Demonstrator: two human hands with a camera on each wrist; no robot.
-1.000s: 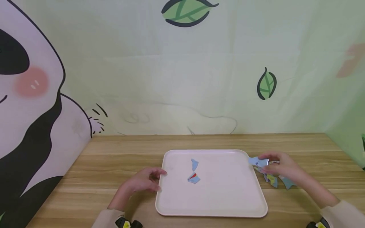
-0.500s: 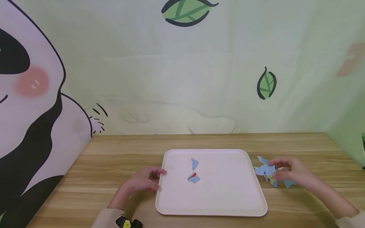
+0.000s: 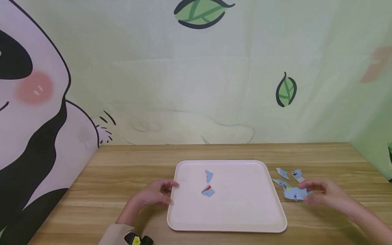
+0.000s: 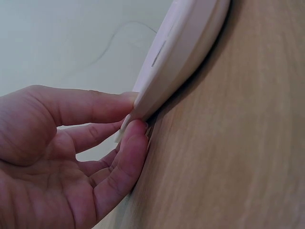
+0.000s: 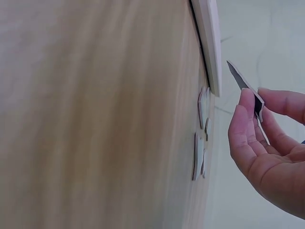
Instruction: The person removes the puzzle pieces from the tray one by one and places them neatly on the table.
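My left hand pinches the left rim of the white tray. In the left wrist view, the thumb lies on one side of the rim and the curled fingers on the other. To the right of the tray, my right hand pinches a light blue puzzle piece by its right end. The right wrist view shows this thin puzzle piece raised off the table, its dark underside visible, between thumb and fingers. Beneath it in the head view lies a blue and yellow piece, partly covered.
Two small blue pieces lie on the tray, one plain and one with a red stripe. Beyond my right hand rest a narrow blue piece and another blue piece on the wooden table. A patterned wall rises behind.
My right hand has carried the light blue puzzle piece from beside the tray's far right corner to the right and nearer, uncovering pieces beneath. The left hand and the tray have stayed put.
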